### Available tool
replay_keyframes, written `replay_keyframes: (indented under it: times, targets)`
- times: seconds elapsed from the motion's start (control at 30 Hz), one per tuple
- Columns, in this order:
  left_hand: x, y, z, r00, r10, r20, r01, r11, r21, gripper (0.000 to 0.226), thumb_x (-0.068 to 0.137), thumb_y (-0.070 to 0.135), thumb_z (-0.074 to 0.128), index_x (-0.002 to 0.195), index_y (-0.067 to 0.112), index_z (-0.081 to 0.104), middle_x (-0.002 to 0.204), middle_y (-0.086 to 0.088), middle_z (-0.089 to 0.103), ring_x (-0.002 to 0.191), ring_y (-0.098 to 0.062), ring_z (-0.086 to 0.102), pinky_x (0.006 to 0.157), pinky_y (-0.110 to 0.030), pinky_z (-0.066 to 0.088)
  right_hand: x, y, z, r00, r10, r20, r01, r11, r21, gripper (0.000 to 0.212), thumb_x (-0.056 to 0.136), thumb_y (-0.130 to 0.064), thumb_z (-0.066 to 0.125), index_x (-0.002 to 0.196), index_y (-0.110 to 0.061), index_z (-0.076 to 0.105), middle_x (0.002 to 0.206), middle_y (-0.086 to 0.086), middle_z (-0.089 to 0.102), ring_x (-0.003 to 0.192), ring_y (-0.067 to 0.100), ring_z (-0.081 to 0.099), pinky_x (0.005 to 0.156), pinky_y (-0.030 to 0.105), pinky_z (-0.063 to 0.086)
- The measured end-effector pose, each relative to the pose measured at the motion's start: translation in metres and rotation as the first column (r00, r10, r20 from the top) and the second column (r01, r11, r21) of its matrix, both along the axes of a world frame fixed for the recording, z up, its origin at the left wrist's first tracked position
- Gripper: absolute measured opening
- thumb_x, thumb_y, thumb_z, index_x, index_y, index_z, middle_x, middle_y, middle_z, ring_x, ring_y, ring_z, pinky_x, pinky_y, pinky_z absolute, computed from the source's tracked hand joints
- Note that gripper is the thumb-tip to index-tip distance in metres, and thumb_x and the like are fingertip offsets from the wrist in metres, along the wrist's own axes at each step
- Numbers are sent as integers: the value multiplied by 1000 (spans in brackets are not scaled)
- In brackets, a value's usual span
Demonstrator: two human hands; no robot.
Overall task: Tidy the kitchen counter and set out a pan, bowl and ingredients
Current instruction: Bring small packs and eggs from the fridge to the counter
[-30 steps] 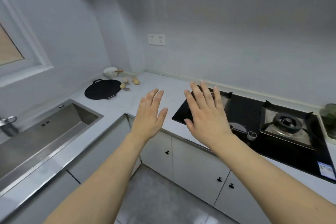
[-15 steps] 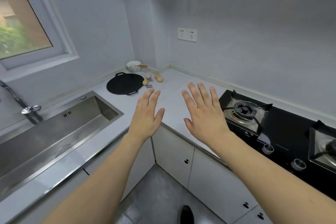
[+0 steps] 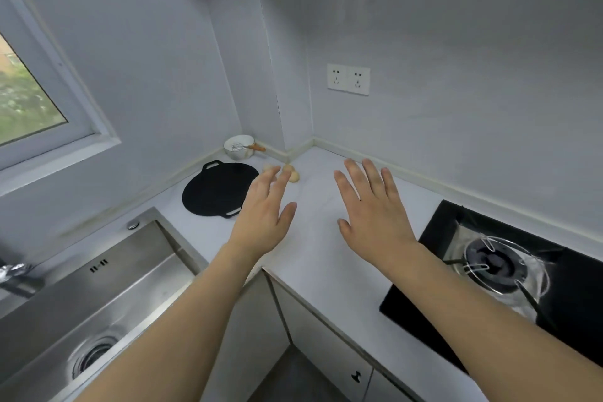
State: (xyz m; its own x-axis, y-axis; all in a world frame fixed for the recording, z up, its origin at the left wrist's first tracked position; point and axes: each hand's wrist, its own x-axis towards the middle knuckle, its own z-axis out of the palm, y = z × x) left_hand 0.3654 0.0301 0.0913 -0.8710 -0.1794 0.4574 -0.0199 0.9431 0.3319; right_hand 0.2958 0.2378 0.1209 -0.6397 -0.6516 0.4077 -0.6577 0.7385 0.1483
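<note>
White stone worktop carries the cooking things in its far corner: a flat black pan near the back edge, a small white bowl with a whisk against the wall behind it, pale round ingredients just beside the pan, seemingly parked clear of the sink and hob. The left hand and right hand hover above the worktop, fingers spread wide, holding and touching nothing, likely reaching towards that corner.
</note>
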Motion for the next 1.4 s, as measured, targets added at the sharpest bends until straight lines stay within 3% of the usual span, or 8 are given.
replay_keyframes:
  times: [0.53, 0.67, 0.73, 0.8, 0.87, 1.0, 1.13, 1.4]
  targets:
    - [-142, -130, -19, 998, 7, 69, -7, 1000, 0, 54, 98, 31, 50, 147, 15, 36, 151, -5, 33, 135, -26, 32, 111, -35, 30, -144, -116, -26, 985, -22, 168, 19, 1000, 21, 81, 72, -35, 76, 141, -8, 45, 151, 15, 35, 140, 39, 29, 114, 52, 21]
    - [-183, -182, -29, 993, -35, 114, 36, 999, -9, 48, 95, 22, 56, 141, 15, 44, 145, -2, 40, 132, -22, 35, 110, -34, 33, -181, -161, -36, 962, -36, 270, 26, 999, 41, 78, 90, -41, 55, 153, -14, 17, 160, 9, 6, 147, 33, 3, 119, 46, -1]
    - [-202, -203, -33, 988, -35, 151, 36, 999, -3, 44, 94, 16, 57, 137, 14, 49, 142, -1, 45, 132, -19, 36, 110, -26, 29, -197, -181, -44, 944, -32, 329, 16, 999, 50, 77, 94, -42, 47, 154, -16, 6, 160, 6, -2, 147, 30, -2, 120, 43, -4]
    - [-219, -222, -41, 979, -29, 199, 26, 1000, 14, 43, 94, 15, 56, 137, 12, 51, 142, -1, 47, 131, -19, 39, 103, -14, 22, -213, -202, -54, 926, -32, 376, 16, 999, 47, 76, 95, -43, 45, 154, -17, 4, 160, 4, 0, 147, 27, 1, 121, 42, -1]
    - [-230, -236, -51, 967, -34, 251, 25, 999, 39, 43, 95, 17, 55, 138, 13, 51, 144, 0, 46, 126, -19, 45, 97, -13, 24, -225, -218, -63, 901, -48, 431, 30, 998, 49, 75, 95, -43, 44, 153, -17, 4, 159, 3, 6, 146, 25, 8, 120, 40, 4]
    - [-258, -262, -73, 929, -74, 363, 44, 995, 90, 44, 97, 21, 53, 141, 16, 47, 144, 1, 45, 124, -19, 48, 100, -22, 34, -249, -250, -89, 832, -78, 549, 56, 997, 58, 73, 95, -41, 45, 153, -17, 8, 154, 3, 23, 138, 23, 28, 116, 36, 19]
    - [-286, -280, -88, 890, -135, 436, 105, 990, 91, 44, 96, 19, 54, 140, 15, 49, 143, -1, 47, 131, -20, 43, 104, -26, 33, -274, -288, -117, 748, -129, 651, 108, 992, 72, 72, 94, -39, 49, 152, -15, 13, 147, 7, 35, 130, 27, 40, 107, 36, 32]
    - [-311, -311, -105, 923, -103, 371, 70, 992, 101, 40, 94, 16, 58, 134, 11, 55, 133, -8, 58, 124, -25, 51, 103, -36, 37, -308, -343, -171, 705, -189, 683, 138, 982, 129, 58, 90, -37, 55, 138, -12, 35, 131, 9, 47, 115, 29, 50, 89, 37, 42]
